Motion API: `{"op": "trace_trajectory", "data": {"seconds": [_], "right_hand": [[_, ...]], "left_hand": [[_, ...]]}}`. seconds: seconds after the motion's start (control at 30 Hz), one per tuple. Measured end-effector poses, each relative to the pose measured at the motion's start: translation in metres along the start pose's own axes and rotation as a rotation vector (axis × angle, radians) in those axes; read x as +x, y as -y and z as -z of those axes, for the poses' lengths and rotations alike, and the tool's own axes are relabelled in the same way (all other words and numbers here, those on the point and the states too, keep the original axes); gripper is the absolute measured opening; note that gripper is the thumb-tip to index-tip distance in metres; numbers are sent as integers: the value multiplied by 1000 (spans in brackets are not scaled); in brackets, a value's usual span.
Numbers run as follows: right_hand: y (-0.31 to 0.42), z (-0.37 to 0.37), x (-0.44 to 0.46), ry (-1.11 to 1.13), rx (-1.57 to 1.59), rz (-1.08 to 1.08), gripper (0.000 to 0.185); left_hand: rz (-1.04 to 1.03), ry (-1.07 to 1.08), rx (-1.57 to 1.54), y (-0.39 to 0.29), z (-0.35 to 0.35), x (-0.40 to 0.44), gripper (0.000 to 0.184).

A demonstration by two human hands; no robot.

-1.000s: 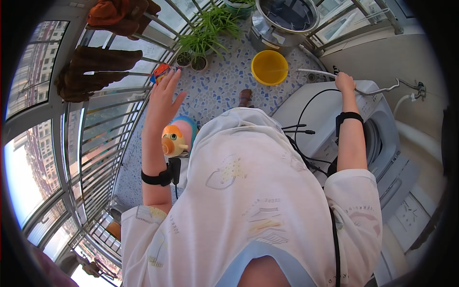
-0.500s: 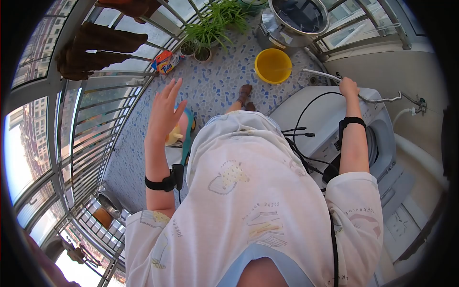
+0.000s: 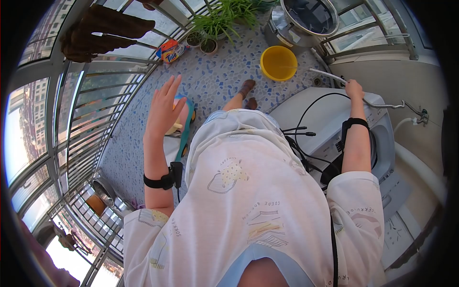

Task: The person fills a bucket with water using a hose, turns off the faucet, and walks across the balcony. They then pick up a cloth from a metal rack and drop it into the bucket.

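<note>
Right of the round yellow plastic basin (image 3: 278,63), the right hand (image 3: 354,89) grips a slim pale-grey hose (image 3: 330,76), likely light and bendy (slippery if wet), best held behind its tip; the left hand (image 3: 165,107) is empty, unclenched.

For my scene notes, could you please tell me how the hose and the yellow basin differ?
The hose is long, thin and whitish-grey; the basin is wide, round and yellow. The hose is held in the right hand, while the basin rests on the floor. The hose bends along its length; the basin sits upright.
</note>
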State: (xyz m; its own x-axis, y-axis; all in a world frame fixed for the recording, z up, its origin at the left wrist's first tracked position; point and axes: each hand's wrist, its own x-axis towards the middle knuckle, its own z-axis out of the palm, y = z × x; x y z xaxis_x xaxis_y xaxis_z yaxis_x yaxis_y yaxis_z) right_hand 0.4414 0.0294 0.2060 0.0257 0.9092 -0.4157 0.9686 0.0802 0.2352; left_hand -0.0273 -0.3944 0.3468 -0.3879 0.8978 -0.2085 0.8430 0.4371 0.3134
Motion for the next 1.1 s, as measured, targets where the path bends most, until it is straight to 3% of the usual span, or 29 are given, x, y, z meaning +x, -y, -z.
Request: {"op": "trace_trajectory", "data": {"seconds": [1.1], "right_hand": [[-6,-9,8,-51,9,31,28]], "left_hand": [[-8,0,-6,-2,-8,0,60]]}}
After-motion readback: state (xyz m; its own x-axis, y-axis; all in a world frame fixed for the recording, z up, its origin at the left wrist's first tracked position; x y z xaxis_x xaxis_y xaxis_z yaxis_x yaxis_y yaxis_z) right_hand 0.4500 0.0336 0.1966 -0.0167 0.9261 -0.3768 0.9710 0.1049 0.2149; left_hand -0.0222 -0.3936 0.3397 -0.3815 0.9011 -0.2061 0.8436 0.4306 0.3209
